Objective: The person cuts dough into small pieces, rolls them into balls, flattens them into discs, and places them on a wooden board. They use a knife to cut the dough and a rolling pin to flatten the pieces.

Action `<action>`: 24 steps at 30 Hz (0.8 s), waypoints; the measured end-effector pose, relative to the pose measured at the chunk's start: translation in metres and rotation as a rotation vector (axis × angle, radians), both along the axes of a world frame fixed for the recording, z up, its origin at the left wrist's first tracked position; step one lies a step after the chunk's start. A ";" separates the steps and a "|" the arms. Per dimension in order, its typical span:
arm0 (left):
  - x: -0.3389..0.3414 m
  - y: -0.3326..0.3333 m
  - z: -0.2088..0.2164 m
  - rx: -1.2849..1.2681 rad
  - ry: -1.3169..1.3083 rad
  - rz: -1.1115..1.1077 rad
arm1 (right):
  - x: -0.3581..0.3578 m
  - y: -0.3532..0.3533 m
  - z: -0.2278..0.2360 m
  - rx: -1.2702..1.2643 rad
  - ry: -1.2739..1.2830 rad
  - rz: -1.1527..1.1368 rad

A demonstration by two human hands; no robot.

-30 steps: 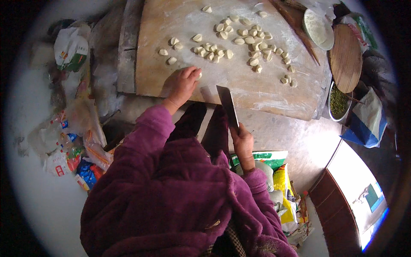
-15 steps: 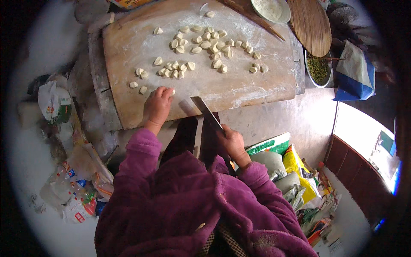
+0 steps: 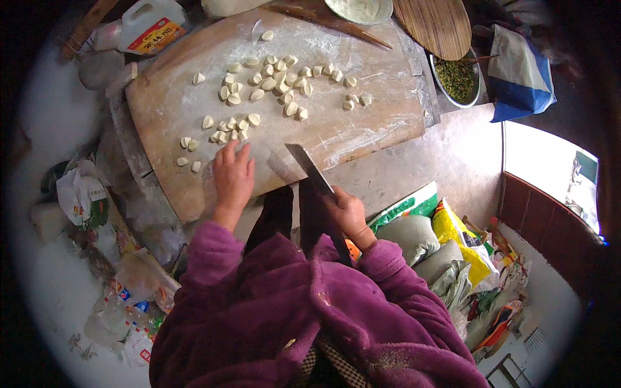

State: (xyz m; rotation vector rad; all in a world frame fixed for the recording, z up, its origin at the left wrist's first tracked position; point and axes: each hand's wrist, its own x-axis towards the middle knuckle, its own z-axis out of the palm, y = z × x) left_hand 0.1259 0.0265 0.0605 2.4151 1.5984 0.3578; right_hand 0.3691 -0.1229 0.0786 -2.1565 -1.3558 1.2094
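Note:
A floured wooden board (image 3: 284,149) carries many small cut pieces of pale dough (image 3: 280,76), most of them in a loose cluster toward the far middle. My left hand (image 3: 233,178) is over the board's near left part, fingers stretched forward and parted, with no dough visible between them. Its fingertips come close to a smaller group of dough pieces (image 3: 234,123). A few single pieces (image 3: 196,166) lie left of that hand. My right hand (image 3: 348,212) grips a kitchen knife (image 3: 309,169), whose broad blade points forward and left above the board's near edge.
A wooden rolling pin (image 3: 330,24) and a bowl of flour (image 3: 362,9) are at the back. A round slatted lid (image 3: 436,29) and a bowl of chopped green filling (image 3: 458,81) stand on the right. Filled sacks (image 3: 411,239) lie below right; a white jug (image 3: 152,26) stands far left.
My left hand has let go of a dough piece it was touching, and its fingers have spread toward the small group. The knife stays in my right hand. The whole view has shifted somewhat.

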 end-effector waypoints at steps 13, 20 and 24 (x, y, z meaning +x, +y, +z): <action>0.100 0.048 -0.035 -0.179 -0.185 -0.130 | 0.041 -0.008 -0.006 -0.098 0.005 -0.174; 0.080 0.064 -0.027 -0.079 -0.250 0.077 | 0.055 -0.010 -0.006 -0.035 -0.019 -0.150; 0.077 0.106 -0.034 0.069 -0.125 0.161 | 0.060 -0.006 -0.009 -0.084 0.032 -0.202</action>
